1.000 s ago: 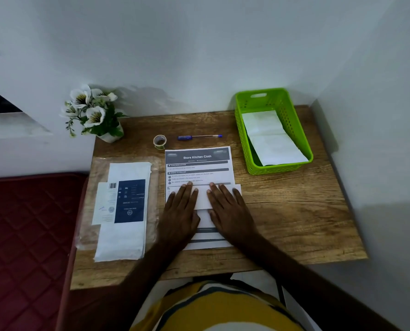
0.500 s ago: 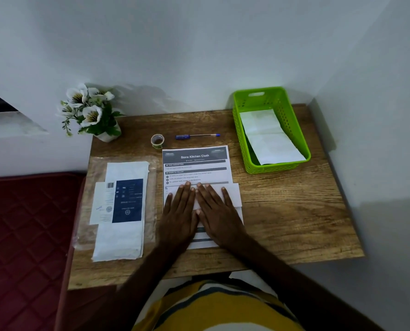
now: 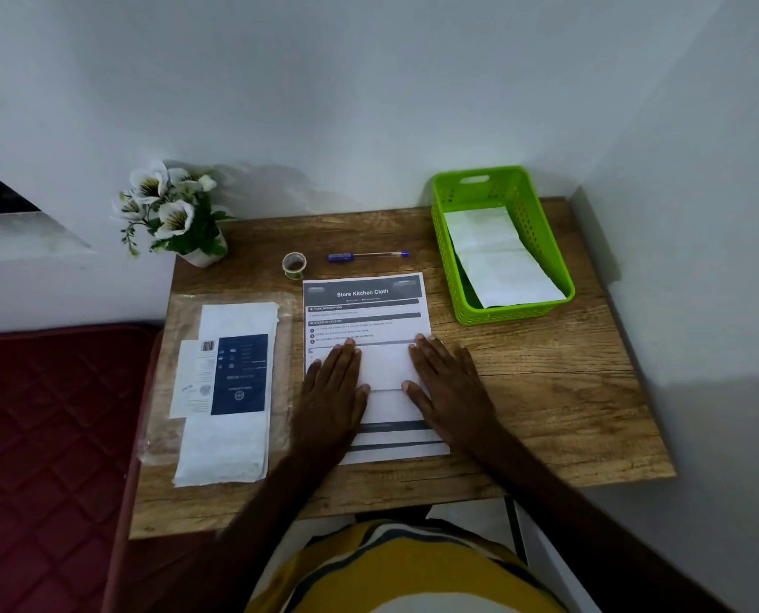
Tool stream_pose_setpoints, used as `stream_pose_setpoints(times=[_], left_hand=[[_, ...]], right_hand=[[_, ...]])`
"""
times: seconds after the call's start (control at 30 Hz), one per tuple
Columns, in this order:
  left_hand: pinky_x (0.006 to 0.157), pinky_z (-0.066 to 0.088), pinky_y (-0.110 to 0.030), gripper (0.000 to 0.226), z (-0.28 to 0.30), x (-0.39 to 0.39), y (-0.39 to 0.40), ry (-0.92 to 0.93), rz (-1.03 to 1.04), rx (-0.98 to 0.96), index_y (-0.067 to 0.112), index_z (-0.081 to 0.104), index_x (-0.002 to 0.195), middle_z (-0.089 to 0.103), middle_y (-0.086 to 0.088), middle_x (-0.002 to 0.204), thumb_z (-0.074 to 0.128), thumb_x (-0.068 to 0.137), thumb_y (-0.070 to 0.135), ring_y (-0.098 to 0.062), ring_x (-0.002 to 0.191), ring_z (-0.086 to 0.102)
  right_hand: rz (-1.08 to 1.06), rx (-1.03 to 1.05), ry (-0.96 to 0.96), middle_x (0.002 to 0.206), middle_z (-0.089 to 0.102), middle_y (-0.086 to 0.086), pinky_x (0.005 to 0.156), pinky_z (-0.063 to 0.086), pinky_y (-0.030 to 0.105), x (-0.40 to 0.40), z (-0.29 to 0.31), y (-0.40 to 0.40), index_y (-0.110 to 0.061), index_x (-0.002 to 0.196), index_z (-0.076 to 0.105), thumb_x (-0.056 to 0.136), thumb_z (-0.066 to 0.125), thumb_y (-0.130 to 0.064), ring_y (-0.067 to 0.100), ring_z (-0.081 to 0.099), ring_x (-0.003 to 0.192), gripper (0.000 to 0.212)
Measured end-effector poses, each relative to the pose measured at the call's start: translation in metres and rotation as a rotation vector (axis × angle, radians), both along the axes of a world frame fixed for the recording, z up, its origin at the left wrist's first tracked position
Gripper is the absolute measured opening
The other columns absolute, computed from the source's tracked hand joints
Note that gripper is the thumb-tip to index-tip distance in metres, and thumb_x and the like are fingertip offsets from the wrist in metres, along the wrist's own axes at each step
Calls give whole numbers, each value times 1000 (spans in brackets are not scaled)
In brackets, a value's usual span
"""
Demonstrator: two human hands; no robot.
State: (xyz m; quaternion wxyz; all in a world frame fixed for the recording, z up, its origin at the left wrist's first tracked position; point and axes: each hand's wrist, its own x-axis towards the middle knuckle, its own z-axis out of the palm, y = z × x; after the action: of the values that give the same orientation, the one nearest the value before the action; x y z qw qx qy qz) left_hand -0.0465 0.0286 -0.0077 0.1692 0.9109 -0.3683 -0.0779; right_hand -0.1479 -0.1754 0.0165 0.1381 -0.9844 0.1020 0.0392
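Note:
A small folded white cloth [image 3: 386, 367] lies on a printed sheet headed "Store Kitchen Cloth" [image 3: 362, 303] in the middle of the wooden table [image 3: 546, 391]. My left hand [image 3: 331, 391] lies flat on the cloth's left end, fingers straight. My right hand [image 3: 450, 384] lies flat on its right end, fingers straight too. A strip of cloth shows between the two hands. A green plastic basket [image 3: 446, 241] at the back right holds folded white cloths [image 3: 497, 258].
A clear plastic pack of white cloth with a dark blue label [image 3: 227, 391] lies at the left. A tape roll [image 3: 294, 264], a blue pen [image 3: 366, 256] and a pot of white flowers [image 3: 169, 214] stand at the back. Walls close the back and right; a red mattress [image 3: 46, 435] lies left.
My hands were side by side on the middle of the cloth. They have slid apart along it, the left one leftward and the right one rightward.

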Motion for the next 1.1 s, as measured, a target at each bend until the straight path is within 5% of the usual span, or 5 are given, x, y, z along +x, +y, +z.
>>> stream_pose_setpoints(times=[0.13,0.4,0.83,1.1], left_hand=[[119,32,-54,76,13,23,-1,85,20,-34,17,32,159,44,-9,158,50,95,55,-27,145,40],[109,25,-43,73,32,70,-16,261,-81,84,34,54,137,45,-1,143,82,75,59,-24,135,34],[102,32,-43,64,40,72,-26,295,-108,87,30,56,119,52,2,129,89,68,48,-23,122,41],[109,30,-46,57,61,47,-29,229,-53,88,29,51,118,66,1,122,88,75,36,-24,119,55]], right_hand=[[71,89,-40,148,51,6,112,39,48,19,14,-9,-19,153,41,87,67,-44,26,40,140,75],[88,205,191,128,51,4,96,38,36,66,30,-21,-25,134,54,62,91,-42,24,42,122,82],[132,120,327,124,54,4,91,41,37,88,46,-15,-25,117,57,58,94,-43,24,43,116,72],[142,121,294,123,65,-2,104,35,49,76,58,-11,-28,117,53,71,86,-33,25,51,121,57]])
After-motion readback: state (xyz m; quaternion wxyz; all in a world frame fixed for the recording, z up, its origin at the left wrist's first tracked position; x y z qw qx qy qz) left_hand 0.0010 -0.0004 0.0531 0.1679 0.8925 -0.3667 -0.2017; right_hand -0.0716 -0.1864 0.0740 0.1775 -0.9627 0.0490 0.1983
